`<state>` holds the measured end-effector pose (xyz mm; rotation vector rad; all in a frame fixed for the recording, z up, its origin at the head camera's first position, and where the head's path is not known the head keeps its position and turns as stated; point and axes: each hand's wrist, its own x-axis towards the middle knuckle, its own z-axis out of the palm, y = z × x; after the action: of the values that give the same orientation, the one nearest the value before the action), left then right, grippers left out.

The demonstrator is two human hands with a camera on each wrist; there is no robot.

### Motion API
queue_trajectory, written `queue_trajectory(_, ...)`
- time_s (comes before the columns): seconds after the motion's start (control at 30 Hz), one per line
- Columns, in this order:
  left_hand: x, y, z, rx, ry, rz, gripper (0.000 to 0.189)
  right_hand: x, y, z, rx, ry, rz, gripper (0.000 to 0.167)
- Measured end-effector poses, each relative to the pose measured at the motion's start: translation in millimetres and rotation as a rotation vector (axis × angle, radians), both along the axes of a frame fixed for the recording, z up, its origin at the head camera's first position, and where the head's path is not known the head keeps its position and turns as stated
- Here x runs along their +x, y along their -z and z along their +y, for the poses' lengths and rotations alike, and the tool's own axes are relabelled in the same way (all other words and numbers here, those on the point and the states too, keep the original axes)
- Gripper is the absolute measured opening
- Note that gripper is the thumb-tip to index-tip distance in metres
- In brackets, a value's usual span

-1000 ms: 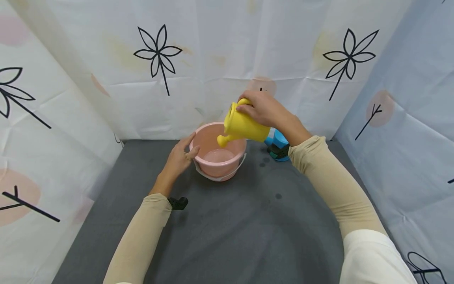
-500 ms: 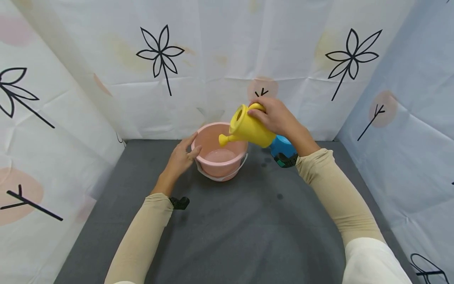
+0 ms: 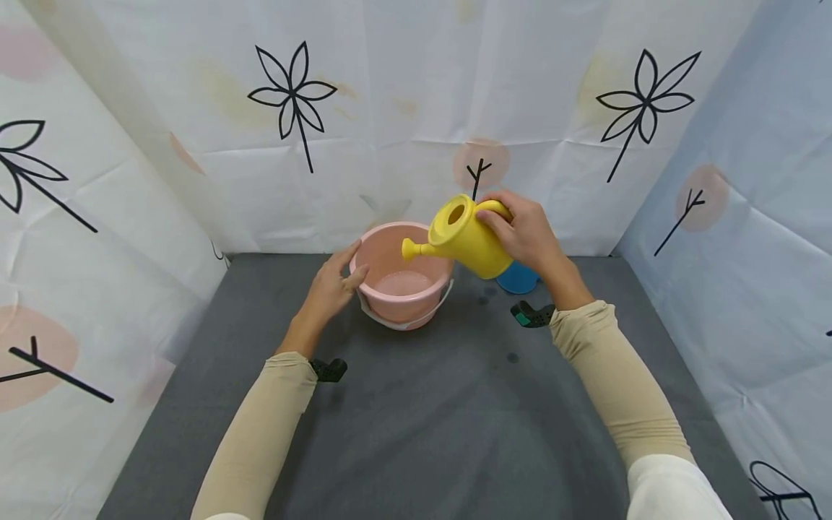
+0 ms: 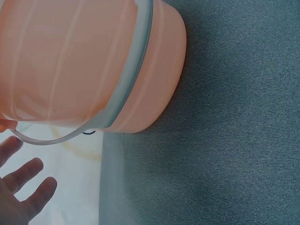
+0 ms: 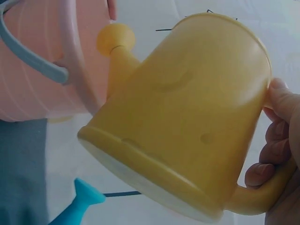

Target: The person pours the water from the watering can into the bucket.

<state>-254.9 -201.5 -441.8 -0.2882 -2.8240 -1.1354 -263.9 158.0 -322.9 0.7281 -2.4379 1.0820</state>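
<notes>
My right hand (image 3: 528, 232) grips the handle of a yellow watering can (image 3: 479, 247), tilted with its spout rose (image 3: 409, 249) over the pink bucket (image 3: 406, 309). The right wrist view shows my fingers curled round the handle of the can (image 5: 187, 117). No stream of water can be made out. A shallow layer of what looks like water covers the bucket's bottom. My left hand (image 3: 327, 295) touches the bucket's left rim, fingers mostly straight. In the left wrist view several fingertips of the hand (image 4: 23, 183) stand apart from the bucket wall (image 4: 65, 61).
Behind the yellow can, a blue watering can (image 3: 518, 279) is mostly hidden; its spout (image 5: 80, 202) shows in the right wrist view. Dark wet spots (image 3: 513, 357) mark the grey cloth (image 3: 416, 433). White printed curtains (image 3: 390, 87) close off the back and sides.
My right hand has moved right and down, turning the yellow watering can more upright, so its spout now points less downward. The left hand and bucket have stayed in place.
</notes>
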Motion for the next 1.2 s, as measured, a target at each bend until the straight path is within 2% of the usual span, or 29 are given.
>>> queue_trajectory(0.23,-0.4,0.4,0.7,0.007,-0.004,0.008,0.064,9.0,19.1,8,-0.103,0.033,0.022,0.023)
queue_trajectory(0.6,0.2,2.1,0.4,0.010,0.003,0.034,0.065,22.9,49.5,19,-0.313,0.096,-0.019,0.026)
queue_trajectory(0.73,0.2,2.3,1.0,0.020,-0.002,0.031,0.064,25.7,58.6,19,-0.351,0.119,-0.020,0.025)
queue_trajectory(0.9,1.4,1.1,3.0,0.045,-0.011,-0.013,0.063,42.9,56.3,14,-0.442,0.111,-0.034,0.024)
queue_trajectory(1.03,1.3,1.1,3.4,0.048,-0.013,-0.017,0.062,59.5,48.9,9,-0.447,0.135,-0.086,0.028)
queue_trajectory(1.2,1.6,1.3,2.1,0.056,-0.019,-0.026,0.062,66.6,52.1,10,-0.461,0.134,-0.145,0.031)
